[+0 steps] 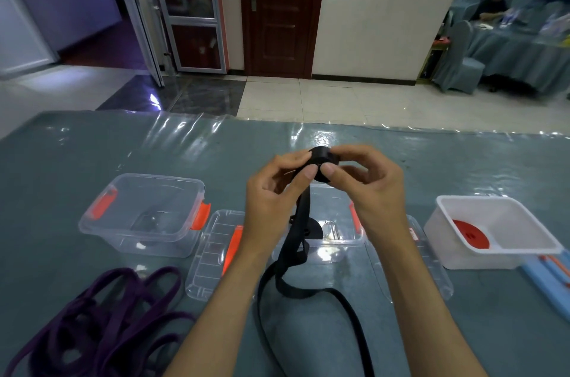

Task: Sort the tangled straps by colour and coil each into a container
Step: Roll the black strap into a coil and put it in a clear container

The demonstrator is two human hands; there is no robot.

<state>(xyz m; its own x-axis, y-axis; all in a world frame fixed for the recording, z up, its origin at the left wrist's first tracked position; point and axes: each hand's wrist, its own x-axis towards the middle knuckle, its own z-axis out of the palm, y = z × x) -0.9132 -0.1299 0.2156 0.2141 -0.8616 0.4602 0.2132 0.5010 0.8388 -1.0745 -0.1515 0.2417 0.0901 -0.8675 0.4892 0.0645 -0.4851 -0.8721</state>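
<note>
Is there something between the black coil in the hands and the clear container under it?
Nothing visible blocks it. Both hands, left hand and right hand, hold the black coil directly above the open clear container, which already holds one black coil. Only its own loose tail hangs down in front.

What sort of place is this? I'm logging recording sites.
Probably a banquet or function hall: tiled floor, cloth-draped table with covered chairs at the far right, and a plastic-covered work table.
</note>
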